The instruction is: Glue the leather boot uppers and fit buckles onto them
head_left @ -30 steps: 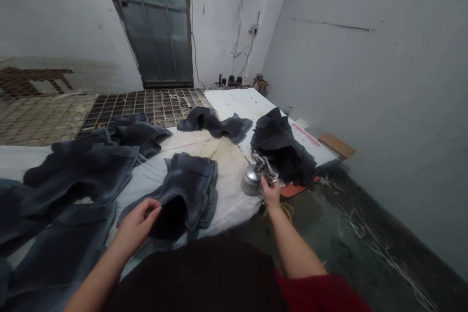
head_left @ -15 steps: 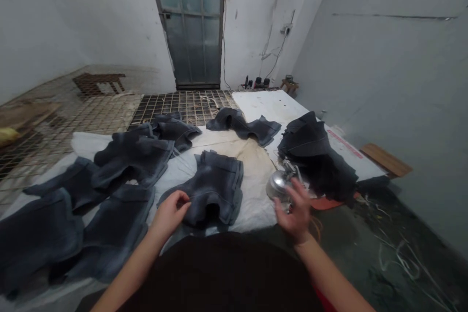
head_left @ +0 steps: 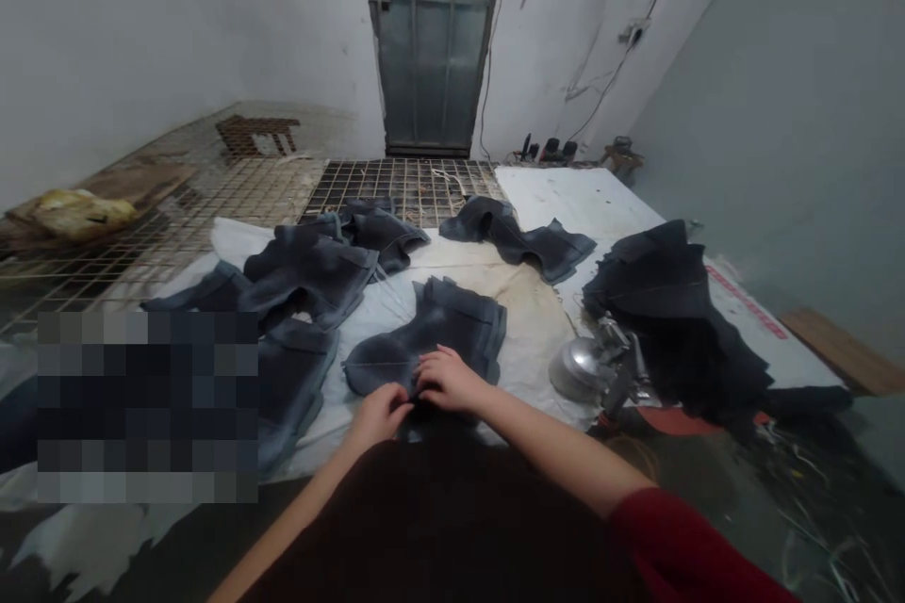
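A stack of dark grey denim pieces (head_left: 438, 330) lies on a stained white cloth (head_left: 523, 320) right in front of me. My left hand (head_left: 378, 413) pinches the near edge of the stack, fingers closed on the fabric. Beside it, my right hand (head_left: 447, 379) rests on the same near edge with fingers curled over the top piece. A metal spray gun with a shiny cup (head_left: 598, 366) lies to the right, apart from both hands.
More denim pieces lie at the left (head_left: 311, 268) and at the back (head_left: 519, 236). A black heap of fabric (head_left: 671, 311) sits at the right. A wire mesh floor (head_left: 212, 198) and a glazed door (head_left: 435, 28) are behind. Loose cords litter the floor at the right.
My right hand has let go of the spray gun and come left onto the denim stack beside my left hand. The view has swung to the left.
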Motion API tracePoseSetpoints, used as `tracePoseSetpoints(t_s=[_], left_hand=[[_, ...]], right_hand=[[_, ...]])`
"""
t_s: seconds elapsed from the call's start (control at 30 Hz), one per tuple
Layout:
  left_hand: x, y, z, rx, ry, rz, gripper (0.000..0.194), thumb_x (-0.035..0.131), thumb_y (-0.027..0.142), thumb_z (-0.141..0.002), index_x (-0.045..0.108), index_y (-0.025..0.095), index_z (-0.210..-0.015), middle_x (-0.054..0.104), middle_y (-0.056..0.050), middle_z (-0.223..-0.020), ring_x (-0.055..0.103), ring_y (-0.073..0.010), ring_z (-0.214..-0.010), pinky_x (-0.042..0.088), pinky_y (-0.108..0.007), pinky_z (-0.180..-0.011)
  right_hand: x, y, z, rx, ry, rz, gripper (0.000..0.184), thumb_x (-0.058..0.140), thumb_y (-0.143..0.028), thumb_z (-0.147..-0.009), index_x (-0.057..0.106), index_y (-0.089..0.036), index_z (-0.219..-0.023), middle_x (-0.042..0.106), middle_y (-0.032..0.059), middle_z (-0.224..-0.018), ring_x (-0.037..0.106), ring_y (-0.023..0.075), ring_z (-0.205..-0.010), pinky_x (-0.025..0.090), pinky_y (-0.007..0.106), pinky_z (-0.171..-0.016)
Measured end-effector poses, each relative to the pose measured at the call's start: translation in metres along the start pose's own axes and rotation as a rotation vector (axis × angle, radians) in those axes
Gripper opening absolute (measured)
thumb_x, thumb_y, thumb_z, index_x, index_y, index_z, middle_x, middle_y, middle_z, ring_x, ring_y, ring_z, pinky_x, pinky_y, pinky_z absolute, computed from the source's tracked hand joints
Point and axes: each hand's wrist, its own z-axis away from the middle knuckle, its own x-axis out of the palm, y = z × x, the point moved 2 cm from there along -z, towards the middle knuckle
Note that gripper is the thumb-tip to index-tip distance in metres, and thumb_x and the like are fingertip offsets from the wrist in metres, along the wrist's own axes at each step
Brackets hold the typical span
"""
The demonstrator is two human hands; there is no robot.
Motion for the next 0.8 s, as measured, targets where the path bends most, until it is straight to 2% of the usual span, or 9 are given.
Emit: tracePoseSetpoints(t_s=[0.13, 0.33, 0.43, 0.6, 0.8], left_hand=[[-0.020, 0.004, 0.006, -0.036, 0.054, 0.063, 0.014, 0.045, 0.029, -0.077, 0.053, 0.018, -0.072, 0.058, 0.000, -0.068, 0.054, -0.0143, -0.065, 0.041, -0.023, -0.061], [-0.060, 0.023, 0.011, 0.022, 0.111, -0.012, 0.013, 0.046, 0.028, -0.075, 0.053, 0.018, -0.069, 0.056, 0.000, -0.066, 0.050, -0.0146, -0.064, 0.035, -0.025, -0.062], [-0.072, 0.031, 0.007, 0.030, 0.114, -0.012, 0.008, 0.049, 0.023, -0.071, 0.051, 0.019, -0.065, 0.052, 0.001, -0.062, 0.047, -0.0143, -0.061, 0.031, -0.025, -0.059], [-0.066, 0.032, -0.003, -0.062, 0.165, 0.209, 0.011, 0.050, 0.029, -0.065, 0.047, 0.019, -0.063, 0.048, 0.003, -0.056, 0.044, -0.0127, -0.054, 0.032, -0.024, -0.053], [-0.053, 0.031, -0.007, -0.072, 0.198, 0.350, 0.027, 0.049, 0.033, -0.061, 0.053, 0.016, -0.081, 0.058, -0.001, -0.066, 0.056, -0.0143, -0.061, 0.044, -0.026, -0.059]], right_hand=[[-0.014, -0.008, -0.002, 0.014, 0.000, -0.041, 0.014, 0.061, -0.026, -0.077, 0.065, -0.024, -0.091, 0.069, 0.0009, -0.088, 0.058, 0.0164, -0.094, 0.022, 0.046, -0.103], [-0.024, -0.008, -0.007, 0.044, 0.001, -0.039, 0.007, 0.063, -0.018, -0.073, 0.066, -0.019, -0.080, 0.068, 0.0042, -0.082, 0.057, 0.0206, -0.091, 0.022, 0.049, -0.101], [-0.027, -0.006, -0.008, 0.064, 0.008, -0.075, 0.008, 0.063, -0.018, -0.074, 0.066, -0.019, -0.081, 0.068, 0.0043, -0.082, 0.057, 0.0205, -0.090, 0.024, 0.049, -0.100], [-0.033, -0.008, -0.008, 0.050, 0.003, -0.178, 0.013, 0.064, -0.025, -0.075, 0.065, -0.021, -0.087, 0.069, 0.0012, -0.082, 0.061, 0.0175, -0.087, 0.024, 0.047, -0.101], [-0.042, -0.014, -0.005, 0.028, 0.048, -0.234, 0.017, 0.067, -0.030, -0.073, 0.067, -0.021, -0.088, 0.067, 0.0036, -0.090, 0.059, 0.0184, -0.094, 0.022, 0.049, -0.101]])
